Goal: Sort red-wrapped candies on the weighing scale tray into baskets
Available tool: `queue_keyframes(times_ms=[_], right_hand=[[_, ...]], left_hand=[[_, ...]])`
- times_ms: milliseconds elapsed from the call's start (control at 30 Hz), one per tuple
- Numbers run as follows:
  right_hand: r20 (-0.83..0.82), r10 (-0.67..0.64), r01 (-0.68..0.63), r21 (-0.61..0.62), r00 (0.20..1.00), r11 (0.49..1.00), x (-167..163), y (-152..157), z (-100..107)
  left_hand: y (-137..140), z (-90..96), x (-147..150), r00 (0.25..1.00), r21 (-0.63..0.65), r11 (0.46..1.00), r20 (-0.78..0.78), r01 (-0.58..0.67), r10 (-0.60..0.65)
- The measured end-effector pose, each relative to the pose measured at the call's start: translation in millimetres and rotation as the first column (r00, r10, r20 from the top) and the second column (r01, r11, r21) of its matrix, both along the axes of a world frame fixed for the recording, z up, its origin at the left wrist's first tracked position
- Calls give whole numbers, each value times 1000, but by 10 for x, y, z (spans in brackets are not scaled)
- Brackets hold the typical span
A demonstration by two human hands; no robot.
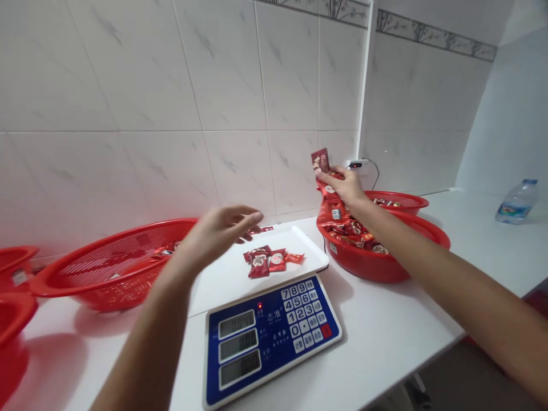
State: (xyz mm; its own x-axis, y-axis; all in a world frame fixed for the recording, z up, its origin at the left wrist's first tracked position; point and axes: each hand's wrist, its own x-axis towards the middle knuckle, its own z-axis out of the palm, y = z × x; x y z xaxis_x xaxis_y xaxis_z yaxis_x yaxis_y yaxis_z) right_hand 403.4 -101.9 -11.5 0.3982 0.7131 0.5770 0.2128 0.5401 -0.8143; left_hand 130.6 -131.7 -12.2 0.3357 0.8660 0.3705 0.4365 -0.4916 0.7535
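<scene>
1. Head view: a white worktop [359, 354] is set against a tiled wall; baskets and a scale are carried on it.
2. Right front basket [368, 268]: amply stocked with wrapped packets. A rear basket [413, 202], also with packets, is seen behind it. In the left basket [109, 248], only a few packets are made out.
3. Scale [274, 342]: placed between left and right front baskets, keypad toward the wearer, white pan [231, 282] beyond. Display digits too dim to be read surely.
4. Progress: judged partial. A small cluster has been put on the pan; far more is left in the right front basket, and what is held has not been set down.
5. Left hand [218, 234]: held over the pan's left part, fingers loosely curled toward the right, grip part-wide, nothing seen in it.
6. Right hand [345, 185]: raised over the right front basket's near-left rim, grip narrow, closed on an upright packet [320, 161]. Red wrappers [331, 214] are seen below; whether all are gripped cannot be told.
7. Pan cluster [259, 266]: dark and bright red packets, touching or overlapping; no common direction. Rightmost small packet [294, 258] is laid lengthwise left to right.
8. Upright packet: long axis near vertical, free end pointed up and leaning slightly left; lower end covered by the thumb.
</scene>
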Motion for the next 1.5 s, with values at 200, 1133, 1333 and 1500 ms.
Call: queue_keyframes(times_ms=[200, 1133, 1333, 1500], right_hand=[[-247, 390, -323, 272, 887, 906, -1002, 3, -99], [-426, 356, -304, 188, 831, 934, -724, -302, -85], [-350, 338, -291, 179, 874, 940, -667, -264, -124], [-405, 379, -311, 226, 832, 923, -688, -272, -123]], left_hand=[[-15, -209, 299, 960, -87, 957, 63, 277, -273], [-359, 219, -504, 835, 235, 889, -314, -394, 453], [-355, 212, -470, 826, 223, 889, -333, -400, 456], [-311, 208, -464, 821, 202, 897, -362, -394, 442]])
